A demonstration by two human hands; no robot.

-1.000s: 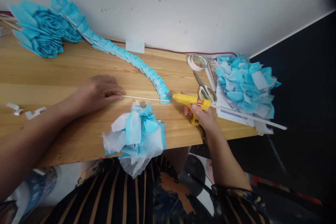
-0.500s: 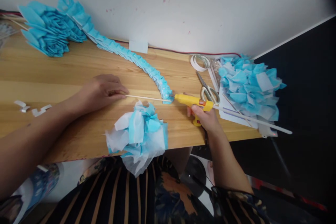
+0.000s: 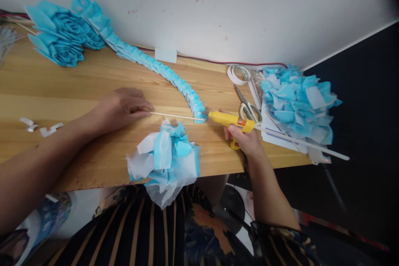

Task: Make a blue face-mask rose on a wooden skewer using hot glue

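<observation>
Left hand [image 3: 123, 106]: I see fingers pinched on a slender, pale stick [image 3: 177, 116], its far end against the pleated blue strip [image 3: 162, 70] on the wood-grain table [image 3: 109, 72]. Right hand [image 3: 247, 141]: fingers wrapped round a yellow plastic glue gun [image 3: 229, 119], nozzle at that crimped end.

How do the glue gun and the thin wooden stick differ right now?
The glue gun is yellow and bulky; the wooden stick is pale and thin. The right hand grips the glue gun; the left hand pinches the wooden stick. Both have a tip near the blue pleated strip.
</observation>
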